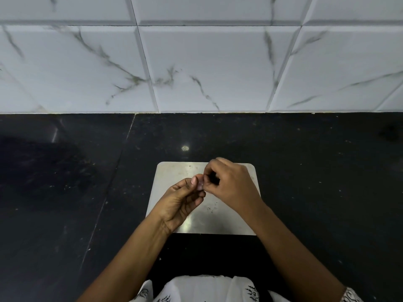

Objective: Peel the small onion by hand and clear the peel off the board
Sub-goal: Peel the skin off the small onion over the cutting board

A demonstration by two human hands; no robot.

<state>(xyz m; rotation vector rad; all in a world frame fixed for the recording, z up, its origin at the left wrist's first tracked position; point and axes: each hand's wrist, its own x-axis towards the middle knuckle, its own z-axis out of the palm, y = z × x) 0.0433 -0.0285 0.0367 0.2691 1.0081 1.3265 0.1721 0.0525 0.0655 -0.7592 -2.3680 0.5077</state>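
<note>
A small pale pink onion (199, 184) sits between the fingertips of both hands, just above the steel board (174, 171). My left hand (182, 200) holds it with thumb and curled fingers, palm turned up. My right hand (229, 184) comes from the right, its fingers curled, pinching at the onion's right side; a dark bit of peel shows under those fingers. Most of the onion is hidden by the fingers. A few tiny dark specks lie on the board near its middle (212, 209).
The board lies on a black stone counter (65, 192) that runs to a white marble-look tiled wall (196, 62) at the back. A seam crosses the counter on the left. A white patterned garment (202, 288) shows at the bottom edge.
</note>
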